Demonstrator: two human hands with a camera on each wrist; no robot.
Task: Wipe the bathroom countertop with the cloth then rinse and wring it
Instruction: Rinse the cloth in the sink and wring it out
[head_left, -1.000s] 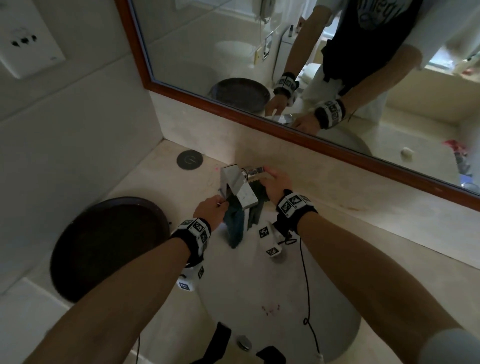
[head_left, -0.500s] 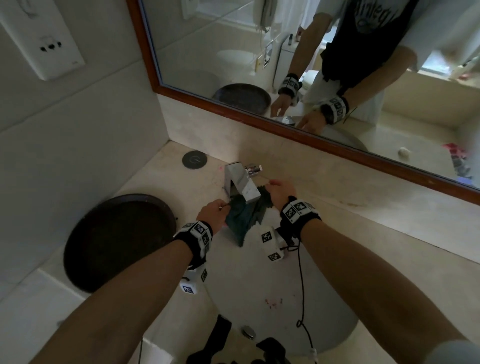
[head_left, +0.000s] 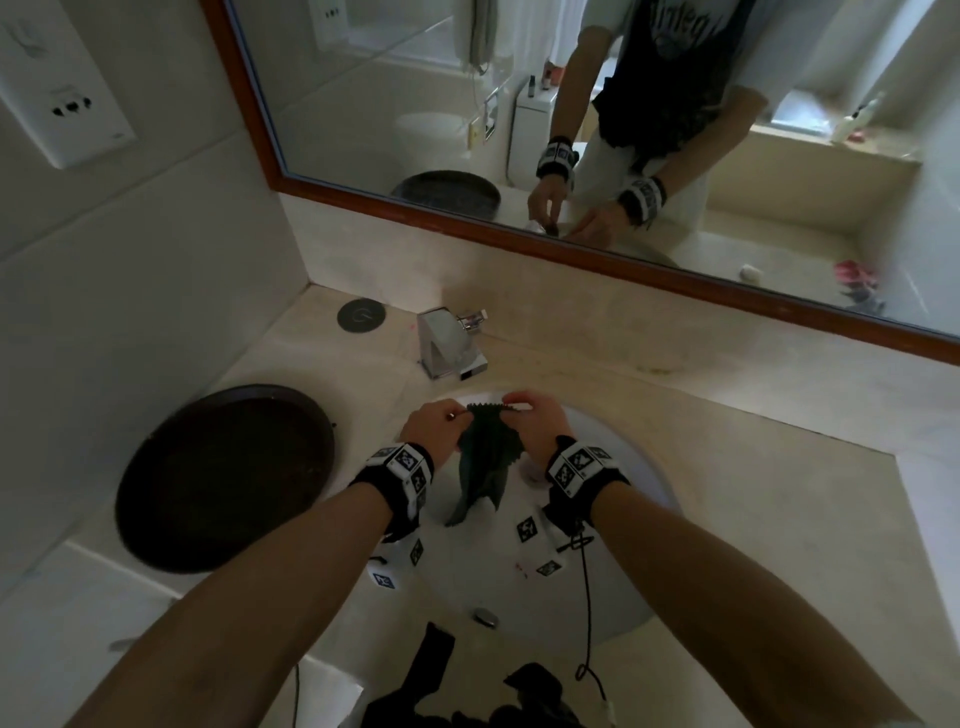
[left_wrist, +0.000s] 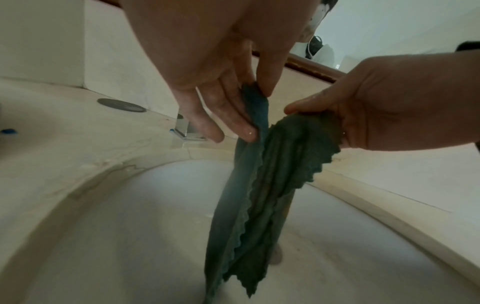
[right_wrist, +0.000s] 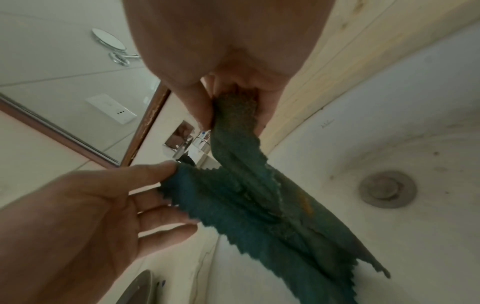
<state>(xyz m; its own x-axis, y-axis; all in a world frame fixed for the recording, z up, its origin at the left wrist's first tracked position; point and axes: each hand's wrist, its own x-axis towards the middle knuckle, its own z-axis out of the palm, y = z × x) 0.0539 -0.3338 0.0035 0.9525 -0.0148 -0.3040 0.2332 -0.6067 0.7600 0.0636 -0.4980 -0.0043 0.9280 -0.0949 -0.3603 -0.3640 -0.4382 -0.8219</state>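
Observation:
A dark green cloth (head_left: 485, 457) with zigzag edges hangs limp over the white sink basin (head_left: 623, 525). My left hand (head_left: 457, 415) pinches its top left corner and my right hand (head_left: 511, 408) pinches the top right corner, close together. In the left wrist view the left thumb and fingers (left_wrist: 249, 131) clamp one folded edge of the cloth (left_wrist: 259, 195). The right hand (right_wrist: 233, 107) grips a bunched corner of the cloth (right_wrist: 272, 205) in the right wrist view. The chrome faucet (head_left: 449, 345) stands a little beyond both hands. I see no water running.
A dark round tray (head_left: 223, 478) lies on the beige countertop (head_left: 727, 405) left of the basin. A black round disc (head_left: 361, 314) sits in the back corner. The drain plug (right_wrist: 387, 189) is below the cloth. The mirror (head_left: 571, 130) and a wall socket (head_left: 67, 104) are behind.
Both hands have drawn the cloth back from under the faucet spout toward me. It now hangs over the middle of the basin, held by its top edge.

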